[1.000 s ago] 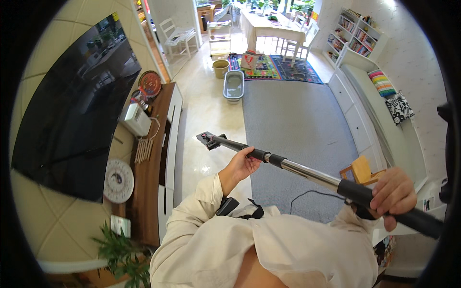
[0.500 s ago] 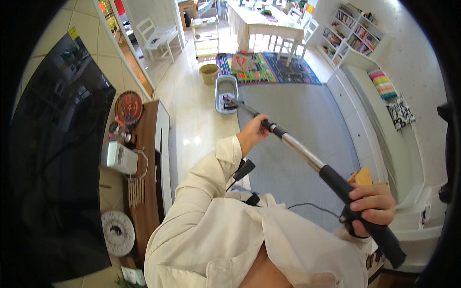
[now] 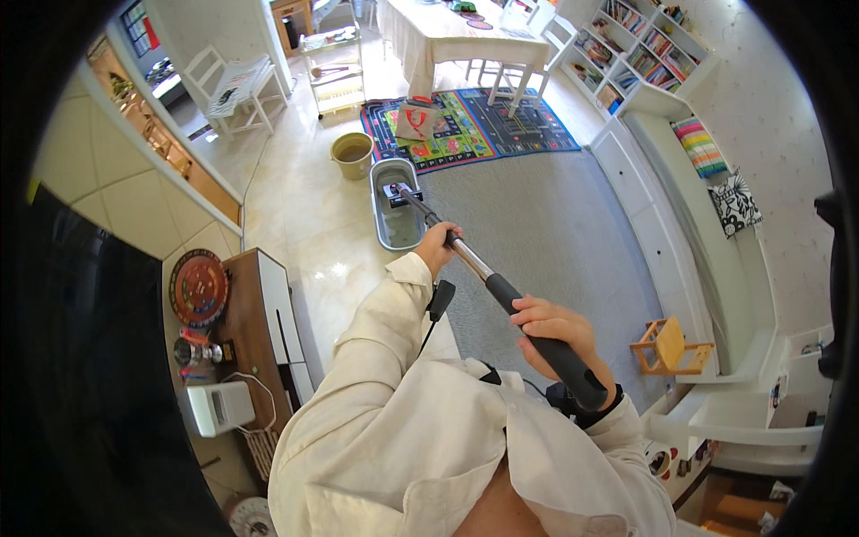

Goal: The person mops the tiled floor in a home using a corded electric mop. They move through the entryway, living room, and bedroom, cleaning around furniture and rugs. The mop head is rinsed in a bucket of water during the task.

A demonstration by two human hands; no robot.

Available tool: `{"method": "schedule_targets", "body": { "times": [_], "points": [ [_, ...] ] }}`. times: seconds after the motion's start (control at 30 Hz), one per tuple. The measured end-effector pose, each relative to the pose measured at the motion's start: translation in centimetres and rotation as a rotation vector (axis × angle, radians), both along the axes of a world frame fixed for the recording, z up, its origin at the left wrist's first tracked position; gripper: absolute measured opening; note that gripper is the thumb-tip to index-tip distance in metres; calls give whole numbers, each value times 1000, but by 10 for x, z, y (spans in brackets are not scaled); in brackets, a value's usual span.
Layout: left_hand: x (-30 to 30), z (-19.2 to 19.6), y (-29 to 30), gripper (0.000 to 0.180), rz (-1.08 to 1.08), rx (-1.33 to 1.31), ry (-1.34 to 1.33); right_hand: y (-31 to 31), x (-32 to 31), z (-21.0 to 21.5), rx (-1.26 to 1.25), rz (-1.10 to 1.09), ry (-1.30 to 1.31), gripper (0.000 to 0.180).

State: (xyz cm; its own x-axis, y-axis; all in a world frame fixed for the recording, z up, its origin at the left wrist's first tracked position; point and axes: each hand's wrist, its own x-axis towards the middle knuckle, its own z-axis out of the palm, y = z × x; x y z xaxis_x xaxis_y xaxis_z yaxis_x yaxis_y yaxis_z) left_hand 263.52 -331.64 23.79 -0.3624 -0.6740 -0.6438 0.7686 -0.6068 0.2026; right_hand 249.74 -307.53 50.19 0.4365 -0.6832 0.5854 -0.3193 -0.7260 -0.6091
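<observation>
On pale floor (image 3: 300,201) beside grey carpet (image 3: 546,233), a bucket (image 3: 374,212) holds the head (image 3: 407,200) of a mop (image 3: 474,259), the left hand (image 3: 437,248) and right hand (image 3: 564,333) clamping fingers around its handle (image 3: 505,289), spaced apart probably for leverage.

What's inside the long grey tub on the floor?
The mop head is in the tub, in its far half, with what looks like cloudy water. Whatever lies right beneath the head is covered, so I can't see it.
</observation>
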Motion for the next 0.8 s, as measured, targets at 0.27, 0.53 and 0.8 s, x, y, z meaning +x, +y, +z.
{"method": "schedule_targets", "body": {
  "times": [0.27, 0.53, 0.8],
  "points": [
    [76, -35, -102, 18, -250, 86, -158, -145, 102, -9, 231, -154, -81, 26],
    [111, -17, -196, 17, -501, 99, -217, -265, 148, 24, 295, -163, -165, 23],
    [111, -24, -258, 25, -504, 83, -201, -362, 154, 5, 327, 69, -587, 11]
  ]
}}
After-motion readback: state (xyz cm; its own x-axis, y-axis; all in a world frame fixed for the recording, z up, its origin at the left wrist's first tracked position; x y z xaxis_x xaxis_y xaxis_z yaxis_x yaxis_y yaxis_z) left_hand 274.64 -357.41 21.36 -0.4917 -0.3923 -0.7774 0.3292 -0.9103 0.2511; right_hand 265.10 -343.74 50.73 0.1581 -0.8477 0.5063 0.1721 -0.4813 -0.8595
